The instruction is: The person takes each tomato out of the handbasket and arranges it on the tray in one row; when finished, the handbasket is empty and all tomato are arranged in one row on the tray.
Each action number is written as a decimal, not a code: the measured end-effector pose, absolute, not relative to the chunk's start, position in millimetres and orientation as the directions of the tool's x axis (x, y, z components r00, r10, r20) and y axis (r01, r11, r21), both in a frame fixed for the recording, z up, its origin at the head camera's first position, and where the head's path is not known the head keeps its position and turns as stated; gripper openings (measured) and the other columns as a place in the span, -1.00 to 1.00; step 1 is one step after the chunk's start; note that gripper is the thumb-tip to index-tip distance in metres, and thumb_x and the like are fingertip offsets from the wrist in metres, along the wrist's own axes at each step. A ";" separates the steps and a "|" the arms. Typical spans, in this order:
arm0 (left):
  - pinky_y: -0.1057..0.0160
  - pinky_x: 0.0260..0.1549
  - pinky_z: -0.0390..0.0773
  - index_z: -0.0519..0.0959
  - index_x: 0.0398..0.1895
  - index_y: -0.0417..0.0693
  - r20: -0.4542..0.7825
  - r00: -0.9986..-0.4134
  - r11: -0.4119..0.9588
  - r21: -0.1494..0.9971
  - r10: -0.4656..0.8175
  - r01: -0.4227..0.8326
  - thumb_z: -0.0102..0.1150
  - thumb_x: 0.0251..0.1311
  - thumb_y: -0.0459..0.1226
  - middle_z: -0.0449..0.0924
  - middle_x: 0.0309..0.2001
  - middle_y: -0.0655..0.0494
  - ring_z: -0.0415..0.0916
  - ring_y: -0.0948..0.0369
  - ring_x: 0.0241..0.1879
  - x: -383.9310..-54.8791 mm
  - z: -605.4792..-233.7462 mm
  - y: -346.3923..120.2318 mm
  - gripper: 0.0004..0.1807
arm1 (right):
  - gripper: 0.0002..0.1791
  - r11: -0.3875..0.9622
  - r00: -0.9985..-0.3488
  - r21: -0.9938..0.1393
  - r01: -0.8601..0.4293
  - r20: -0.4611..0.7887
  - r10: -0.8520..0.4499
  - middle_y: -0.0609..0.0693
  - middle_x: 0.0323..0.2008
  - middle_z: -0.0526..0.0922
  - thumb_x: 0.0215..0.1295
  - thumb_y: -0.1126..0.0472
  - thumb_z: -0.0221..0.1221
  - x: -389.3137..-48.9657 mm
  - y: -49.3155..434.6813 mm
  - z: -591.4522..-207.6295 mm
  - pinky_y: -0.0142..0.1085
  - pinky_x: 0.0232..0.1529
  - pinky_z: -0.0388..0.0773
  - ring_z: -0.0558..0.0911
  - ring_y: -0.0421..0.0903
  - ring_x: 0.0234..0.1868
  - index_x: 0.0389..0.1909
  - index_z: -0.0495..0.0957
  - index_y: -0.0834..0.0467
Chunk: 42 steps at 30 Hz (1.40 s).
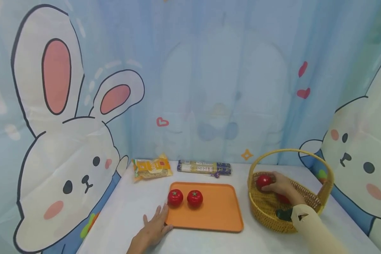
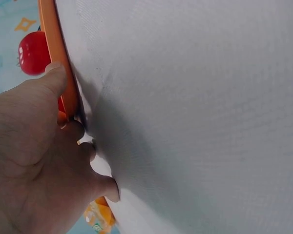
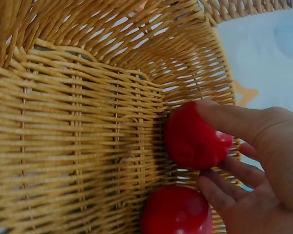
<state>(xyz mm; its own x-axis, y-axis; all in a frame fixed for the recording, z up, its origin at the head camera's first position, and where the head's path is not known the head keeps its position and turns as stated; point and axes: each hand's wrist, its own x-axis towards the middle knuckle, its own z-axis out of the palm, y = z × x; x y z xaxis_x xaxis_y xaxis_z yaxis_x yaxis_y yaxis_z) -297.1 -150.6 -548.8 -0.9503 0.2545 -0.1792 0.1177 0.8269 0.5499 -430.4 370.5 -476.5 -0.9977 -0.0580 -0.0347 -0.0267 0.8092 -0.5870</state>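
Note:
Inside the wicker basket (image 1: 268,220), my right hand (image 1: 280,185) grips a red tomato (image 3: 193,139), thumb over its top and fingers around its side. A second red tomato (image 3: 176,212) lies close by in the basket, partly under my hand in the head view. My left hand (image 1: 153,225) rests at the left front corner of the orange tray (image 1: 220,208), fingers spread, with the thumb (image 2: 56,80) touching the rim. Two red tomatoes with green tops sit on the tray, one at its left edge (image 1: 175,197) and one beside it (image 1: 195,199).
A dark green item (image 1: 284,214) lies in the basket, partly hidden by my right sleeve. The basket's tall handle (image 1: 285,151) arches over it. Behind the tray are a yellow food packet (image 1: 152,168), a long blue-and-gold pack (image 1: 203,167) and a small purple item (image 1: 216,174). A rabbit-print curtain stands behind.

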 end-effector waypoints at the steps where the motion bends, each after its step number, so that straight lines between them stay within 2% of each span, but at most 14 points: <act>1: -0.72 0.37 -0.41 0.09 0.72 -0.28 -0.175 -0.952 0.828 0.548 0.253 0.120 0.28 0.51 -0.02 0.09 0.69 -0.27 -0.12 -0.29 0.70 -296.7 -548.5 -151.6 -0.07 | -0.07 0.809 -0.998 -0.586 -0.039 -0.016 -0.060 0.67 0.33 0.39 0.35 0.12 0.44 -430.9 368.5 -477.6 0.42 0.26 0.50 0.43 0.62 0.32 0.45 0.20 0.62; 5: -0.73 0.37 -0.40 0.09 0.72 -0.26 -0.170 -0.952 0.830 0.544 0.255 0.125 0.28 0.50 -0.02 0.08 0.70 -0.24 -0.12 -0.28 0.70 -297.0 -549.1 -152.8 -0.07 | -0.23 0.816 -0.998 -0.575 -0.062 0.032 -0.054 0.61 0.22 0.55 0.38 0.13 0.43 -432.2 364.4 -479.3 0.32 0.18 0.60 0.56 0.56 0.23 0.33 0.39 0.63; 10: -0.74 0.36 -0.39 0.10 0.72 -0.25 -0.164 -0.952 0.826 0.549 0.258 0.129 0.28 0.51 -0.03 0.07 0.71 -0.23 -0.12 -0.27 0.70 -297.4 -549.4 -151.0 -0.08 | -0.29 0.800 -0.998 -0.599 -0.027 -0.023 -0.050 0.55 0.11 0.65 0.34 0.05 0.49 -434.7 364.3 -486.5 0.20 0.05 0.71 0.65 0.48 0.13 0.19 0.55 0.57; 13: -0.73 0.37 -0.39 0.10 0.72 -0.25 -0.165 -0.953 0.826 0.549 0.255 0.126 0.28 0.51 -0.03 0.08 0.71 -0.23 -0.12 -0.27 0.70 -297.6 -551.2 -150.6 -0.08 | -0.26 0.793 -0.997 -0.609 -0.016 -0.046 -0.055 0.54 0.09 0.64 0.28 0.00 0.53 -436.9 362.4 -489.7 0.11 -0.02 0.74 0.69 0.39 0.06 0.16 0.54 0.54; 18: -0.73 0.38 -0.39 0.10 0.72 -0.24 -0.178 -0.952 0.827 0.551 0.247 0.112 0.28 0.51 -0.02 0.08 0.71 -0.22 -0.12 -0.26 0.71 -297.1 -552.3 -150.9 -0.08 | -0.24 0.740 -0.997 -0.672 -0.018 -0.046 -0.066 0.56 0.09 0.59 0.22 0.06 0.58 -438.1 356.7 -492.1 -0.02 -0.15 0.77 0.72 0.23 -0.06 0.14 0.49 0.54; 23: -0.72 0.38 -0.39 0.09 0.72 -0.24 -0.189 -0.952 0.833 0.544 0.242 0.104 0.28 0.51 -0.01 0.07 0.71 -0.20 -0.13 -0.25 0.71 -296.8 -553.3 -153.8 -0.08 | -0.12 0.737 -0.995 -0.675 -0.039 -0.043 -0.092 0.60 0.13 0.53 0.20 0.05 0.59 -430.1 347.1 -495.8 0.10 -0.04 0.74 0.65 0.37 0.06 0.26 0.42 0.59; 26: -0.71 0.39 -0.39 0.10 0.72 -0.24 -0.192 -0.952 0.836 0.539 0.239 0.102 0.27 0.52 -0.02 0.07 0.71 -0.21 -0.12 -0.26 0.71 -295.6 -553.3 -156.1 -0.09 | -0.09 0.747 -0.994 -0.664 -0.039 -0.048 -0.094 0.58 0.11 0.58 0.18 0.06 0.60 -426.8 342.1 -499.3 0.11 -0.03 0.75 0.67 0.39 0.07 0.30 0.42 0.60; 32: -0.68 0.43 -0.40 0.09 0.73 -0.20 -0.200 -0.956 0.839 0.539 0.213 0.075 0.26 0.53 0.00 0.06 0.72 -0.16 -0.14 -0.21 0.72 -294.4 -549.7 -155.6 -0.08 | -0.12 0.783 -0.994 -0.616 -0.086 -0.001 -0.109 0.48 -0.01 0.70 0.10 0.04 0.64 -427.5 340.1 -501.2 0.04 -0.12 0.77 0.73 0.29 -0.03 0.21 0.54 0.60; 38: -0.67 0.43 -0.39 0.07 0.73 -0.24 -0.154 -0.956 0.830 0.542 0.249 0.129 0.22 0.55 0.00 0.05 0.72 -0.21 -0.14 -0.24 0.71 -294.5 -549.8 -152.1 -0.09 | -0.20 0.821 -0.989 -0.555 -0.136 0.029 -0.145 0.44 -0.06 0.74 0.07 0.03 0.65 -423.7 345.3 -495.6 0.06 -0.13 0.77 0.75 0.26 -0.08 0.14 0.62 0.54; 42: -0.66 0.45 -0.37 0.07 0.73 -0.25 -0.141 -0.958 0.836 0.530 0.250 0.140 0.22 0.55 0.01 0.06 0.71 -0.21 -0.13 -0.25 0.71 -296.1 -549.8 -149.7 -0.08 | -0.17 0.832 -0.986 -0.530 -0.162 0.061 -0.154 0.43 -0.09 0.74 0.07 -0.03 0.64 -418.9 348.6 -491.3 0.05 -0.16 0.77 0.75 0.26 -0.11 0.13 0.62 0.55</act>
<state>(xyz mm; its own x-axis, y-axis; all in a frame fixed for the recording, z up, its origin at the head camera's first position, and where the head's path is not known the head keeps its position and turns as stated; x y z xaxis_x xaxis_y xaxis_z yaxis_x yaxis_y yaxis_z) -296.1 -149.7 -549.8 -0.9577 0.2504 -0.1415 0.1404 0.8364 0.5298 -418.9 348.6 -491.3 -0.9862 -0.1537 0.0608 -0.1624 0.8323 -0.5300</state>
